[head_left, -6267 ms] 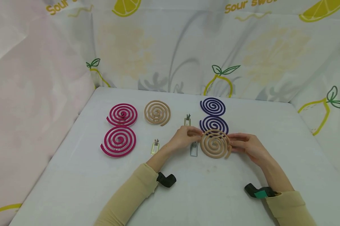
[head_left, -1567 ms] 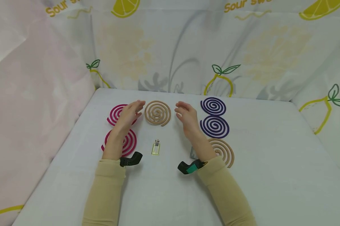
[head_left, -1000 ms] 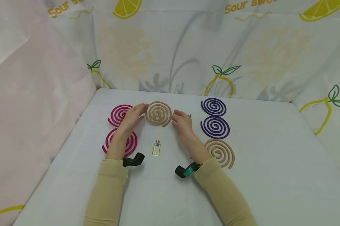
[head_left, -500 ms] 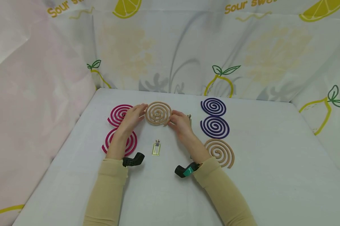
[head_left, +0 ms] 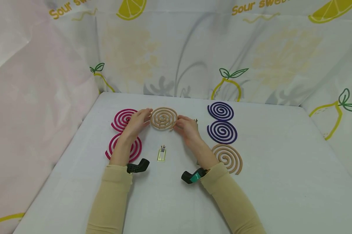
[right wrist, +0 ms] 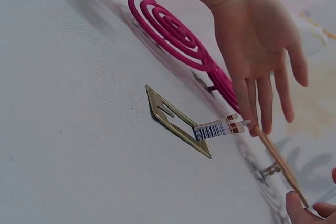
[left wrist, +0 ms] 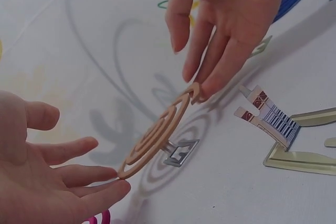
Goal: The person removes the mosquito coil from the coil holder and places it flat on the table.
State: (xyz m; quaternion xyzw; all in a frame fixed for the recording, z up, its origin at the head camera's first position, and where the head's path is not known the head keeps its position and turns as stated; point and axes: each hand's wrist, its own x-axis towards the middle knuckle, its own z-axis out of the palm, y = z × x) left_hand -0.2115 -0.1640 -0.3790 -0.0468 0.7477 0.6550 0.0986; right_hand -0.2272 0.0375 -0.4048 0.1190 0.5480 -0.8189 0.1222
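Note:
A tan mosquito coil (head_left: 158, 125) sits raised on a small metal stand (left wrist: 181, 153), between my two hands at the back of the table. My left hand (head_left: 137, 123) touches its left edge with straight fingertips, the palm turned inward. At the opposite edge, the fingertips of my right hand (head_left: 189, 130) touch the coil's outer end. Both thumbs are away from the coil in the left wrist view. Below the hands lies a flat brass-coloured stand (head_left: 161, 155) with upright prongs. My left arm partly covers two magenta coils (head_left: 139, 148).
Two dark purple coils (head_left: 222, 132) and another tan coil (head_left: 237, 159) lie in a column at the right. A further stand (head_left: 196, 121) is mostly hidden behind my right hand. Patterned cloth (head_left: 182, 48) hangs behind the white table (head_left: 281, 162).
My hands released the right tan coil and moved left to the one at the back. They closed in on its edges, and it now looks slightly flatter in the head view.

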